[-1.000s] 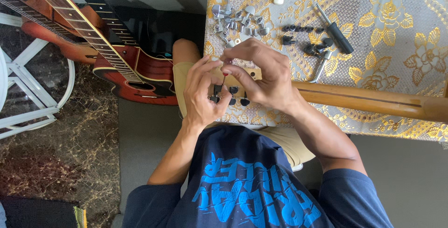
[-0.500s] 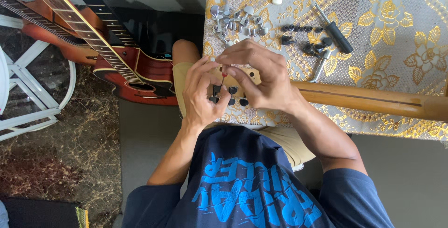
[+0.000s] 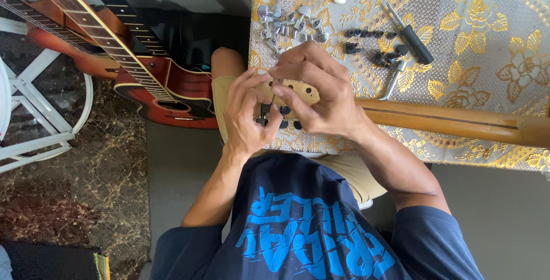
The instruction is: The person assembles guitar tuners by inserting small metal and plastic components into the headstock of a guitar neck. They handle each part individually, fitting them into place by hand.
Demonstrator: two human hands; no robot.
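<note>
A pale wooden guitar neck (image 3: 447,121) lies flat across the bench (image 3: 481,5), its bare shaft running out toward 3 o'clock. Its light headstock (image 3: 295,90), with small round holes showing, juts past the bench edge at 9 o'clock. Black tuner pegs (image 3: 282,117) sit in a row along the headstock's 6 o'clock edge, partly hidden.
</note>
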